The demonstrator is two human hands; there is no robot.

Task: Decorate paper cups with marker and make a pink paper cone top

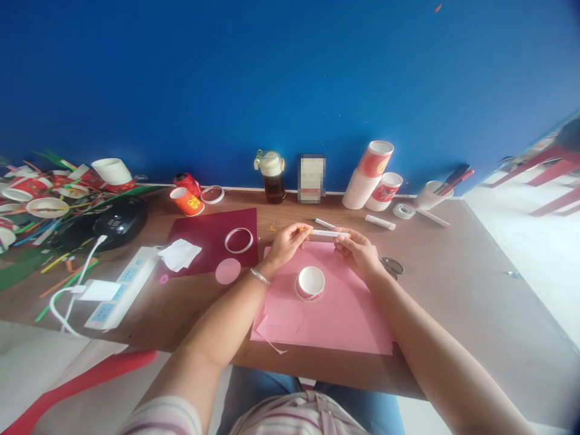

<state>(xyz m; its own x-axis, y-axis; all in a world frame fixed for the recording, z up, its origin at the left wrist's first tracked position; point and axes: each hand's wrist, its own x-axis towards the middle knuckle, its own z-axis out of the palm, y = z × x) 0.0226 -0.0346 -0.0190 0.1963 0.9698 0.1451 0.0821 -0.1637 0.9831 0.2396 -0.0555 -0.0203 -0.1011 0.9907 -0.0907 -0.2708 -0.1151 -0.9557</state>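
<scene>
Left hand (290,243) and right hand (359,249) pinch opposite ends of pen (328,233), both grips closed on it. Cup (311,281), mouth up, on pink paper (347,317).

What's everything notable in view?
Held pen: one, white, between hands
Loose pens: three, whitish, rear
Pink paper: uncountable, pink, front
Short cup: one, red-white, on paper
Scissors: one, dark, right
Maroon sheet: one, maroon, left
Rings: two, white, left
Disc: one, pink, left
Tissue: one, white, left
Power strip: one, white, left
Device: one, black, left
Strips: many, multicoloured, far left
Paper cups: many, red-white, rear, left
Bottle: one, dark, rear
Pixelated panel: one, greyish, rear
Pen holder: one, white, rear right
Tape roll: one, whitish, rear right
Table: one, brown, beneath
Wall: one, blue, behind
Furniture: uncountable, red, edges
Left hand: one, on pen
Right hand: one, on pen
</scene>
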